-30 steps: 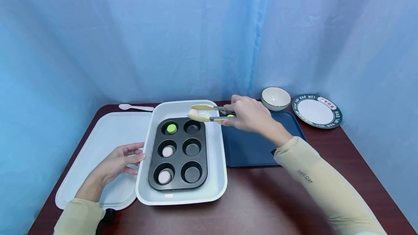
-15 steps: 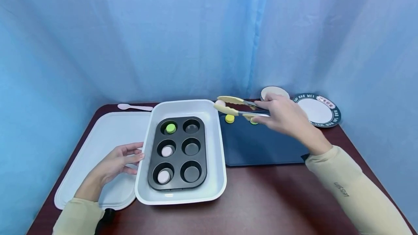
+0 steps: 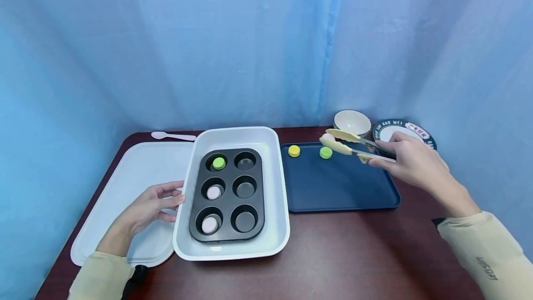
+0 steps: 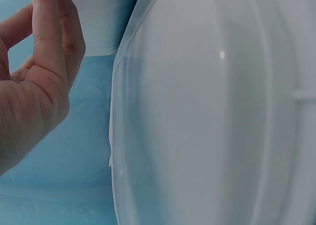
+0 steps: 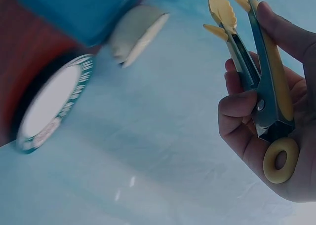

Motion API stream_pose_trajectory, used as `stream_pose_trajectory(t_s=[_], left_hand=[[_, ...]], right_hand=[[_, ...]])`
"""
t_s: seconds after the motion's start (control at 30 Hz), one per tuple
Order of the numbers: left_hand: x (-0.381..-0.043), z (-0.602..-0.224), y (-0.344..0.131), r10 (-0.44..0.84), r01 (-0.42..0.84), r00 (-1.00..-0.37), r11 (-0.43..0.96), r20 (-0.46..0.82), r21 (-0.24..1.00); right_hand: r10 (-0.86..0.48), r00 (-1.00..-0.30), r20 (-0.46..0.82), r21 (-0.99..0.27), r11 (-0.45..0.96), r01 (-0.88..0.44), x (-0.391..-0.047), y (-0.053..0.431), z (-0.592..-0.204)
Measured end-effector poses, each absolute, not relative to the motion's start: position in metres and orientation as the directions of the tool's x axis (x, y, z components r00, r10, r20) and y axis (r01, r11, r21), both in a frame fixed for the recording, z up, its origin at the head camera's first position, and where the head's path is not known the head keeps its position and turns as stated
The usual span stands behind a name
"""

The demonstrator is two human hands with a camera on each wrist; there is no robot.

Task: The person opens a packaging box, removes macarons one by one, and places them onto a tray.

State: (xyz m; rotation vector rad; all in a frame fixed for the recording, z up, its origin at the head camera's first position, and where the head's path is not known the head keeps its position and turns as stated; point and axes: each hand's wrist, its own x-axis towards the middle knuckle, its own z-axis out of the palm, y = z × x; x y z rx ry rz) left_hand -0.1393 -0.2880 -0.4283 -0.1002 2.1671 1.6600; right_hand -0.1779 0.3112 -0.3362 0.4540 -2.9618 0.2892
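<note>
My right hand (image 3: 420, 161) grips a pair of tongs (image 5: 269, 87) with yellow tips, seen in the head and right wrist views. Between the tips sits a small pale pink disc (image 3: 328, 137), held above the back of the blue tray (image 3: 341, 184). At the far left side of the white basin (image 3: 276, 226), my left hand (image 3: 145, 207) rests its extended fingers and thumb against the wall. Inside the basin lies a dark muffin tin (image 3: 227, 198). Its left cups hold a green disc (image 3: 218, 163) and two pale pink discs (image 3: 213, 192); the right cups show bare bottoms.
On the blue tray lie a yellow disc (image 3: 294, 151) and a green disc (image 3: 326, 153). Behind its right end stand a white bowl (image 3: 351, 121) and a green-rimmed plate (image 3: 391, 126), partly covered by the right hand. A white board (image 3: 141, 165) and a pale spoon (image 3: 172, 136) lie left.
My right hand has carried the tongs and the pale pink disc rightward, from over the basin to over the blue tray. The left hand stays at the basin's side.
</note>
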Motion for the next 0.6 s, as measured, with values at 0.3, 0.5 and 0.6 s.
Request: stream_pose_trajectory(t_s=[0.3,0.5,0.6], left_hand=[[-0.139,-0.426,-0.288,0.192,-0.285,-0.918,0.285,-0.346,0.915],[-0.139,-0.428,-0.288,0.19,-0.288,-0.918,0.282,-0.347,0.915],[-0.138,-0.429,-0.288,0.187,-0.29,-0.918,0.284,-0.349,0.914]], right_hand=[[-0.16,-0.985,0.069,-0.214,0.962,-0.171,-0.169,0.351,-0.361],[-0.145,-0.988,0.056,-0.2,0.968,-0.153,-0.169,0.366,-0.375],[-0.153,-0.987,0.041,-0.188,0.969,-0.158,-0.17,0.37,-0.382]])
